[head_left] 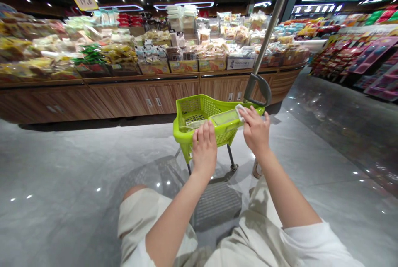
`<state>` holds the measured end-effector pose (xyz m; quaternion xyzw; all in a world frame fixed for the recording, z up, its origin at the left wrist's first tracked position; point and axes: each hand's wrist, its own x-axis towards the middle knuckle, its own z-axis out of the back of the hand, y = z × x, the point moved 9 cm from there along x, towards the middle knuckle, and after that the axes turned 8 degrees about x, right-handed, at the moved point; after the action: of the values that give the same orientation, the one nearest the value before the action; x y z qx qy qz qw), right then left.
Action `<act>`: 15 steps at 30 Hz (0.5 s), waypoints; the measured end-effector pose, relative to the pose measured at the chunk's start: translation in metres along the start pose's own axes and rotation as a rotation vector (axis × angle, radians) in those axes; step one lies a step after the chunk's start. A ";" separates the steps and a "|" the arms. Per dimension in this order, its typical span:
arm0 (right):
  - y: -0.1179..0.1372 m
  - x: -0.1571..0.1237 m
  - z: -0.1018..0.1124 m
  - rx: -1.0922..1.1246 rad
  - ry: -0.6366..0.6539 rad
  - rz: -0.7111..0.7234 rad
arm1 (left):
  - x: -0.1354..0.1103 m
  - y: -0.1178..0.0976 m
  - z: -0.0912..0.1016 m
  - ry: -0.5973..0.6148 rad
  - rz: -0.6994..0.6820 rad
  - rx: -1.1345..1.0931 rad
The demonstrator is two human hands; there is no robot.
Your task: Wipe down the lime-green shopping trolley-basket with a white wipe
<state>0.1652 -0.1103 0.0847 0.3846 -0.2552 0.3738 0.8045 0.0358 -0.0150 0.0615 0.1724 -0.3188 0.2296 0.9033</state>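
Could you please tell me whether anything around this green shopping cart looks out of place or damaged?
The flat clear package looks slightly odd: it sits tilted across the top of the lime-green cart basket instead of down inside it, held by the left hand and right hand. No spill or damage shows.

I'm viewing the shopping cart (199, 109) ahead of me, with a wooden display counter (143, 98) standing beyond it. Shelving (357, 55) is standing off to my right.
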 end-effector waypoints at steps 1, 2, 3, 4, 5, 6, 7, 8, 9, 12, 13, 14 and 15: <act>-0.007 -0.001 0.002 -0.013 -0.045 -0.029 | 0.000 0.000 0.000 -0.002 0.004 0.003; -0.005 -0.004 0.002 -0.015 -0.078 -0.023 | 0.001 -0.001 0.001 -0.005 0.010 0.007; 0.003 -0.010 -0.001 -0.004 -0.094 0.020 | 0.001 -0.001 0.001 -0.008 0.017 0.012; 0.018 -0.019 -0.007 0.015 -0.088 0.095 | 0.002 -0.001 0.002 -0.013 0.024 0.015; 0.034 -0.029 -0.014 0.038 -0.068 0.188 | 0.002 -0.001 0.002 -0.018 0.031 0.017; 0.048 -0.039 -0.021 0.057 -0.044 0.281 | 0.002 -0.001 0.002 -0.023 0.036 0.019; 0.058 -0.049 -0.026 0.069 -0.022 0.361 | 0.001 0.000 0.002 -0.027 0.038 0.020; 0.062 -0.056 -0.030 0.072 -0.012 0.420 | 0.001 0.000 0.002 -0.031 0.037 0.022; 0.058 -0.059 -0.031 0.066 -0.018 0.451 | 0.001 0.000 0.002 -0.036 0.034 0.024; 0.020 -0.053 -0.025 0.035 -0.128 0.361 | 0.000 -0.001 0.002 -0.044 0.015 0.021; 0.006 -0.050 -0.022 0.024 -0.180 0.280 | 0.001 -0.001 0.002 -0.044 0.012 0.015; -0.006 -0.048 -0.020 0.015 -0.229 0.197 | 0.001 -0.002 0.001 -0.042 0.013 0.008; -0.011 -0.048 -0.021 0.010 -0.260 0.139 | 0.001 -0.002 0.001 -0.039 0.017 0.000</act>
<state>0.1481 -0.1175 0.0339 0.4152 -0.3813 0.3768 0.7350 0.0376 -0.0168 0.0624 0.1741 -0.3378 0.2339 0.8949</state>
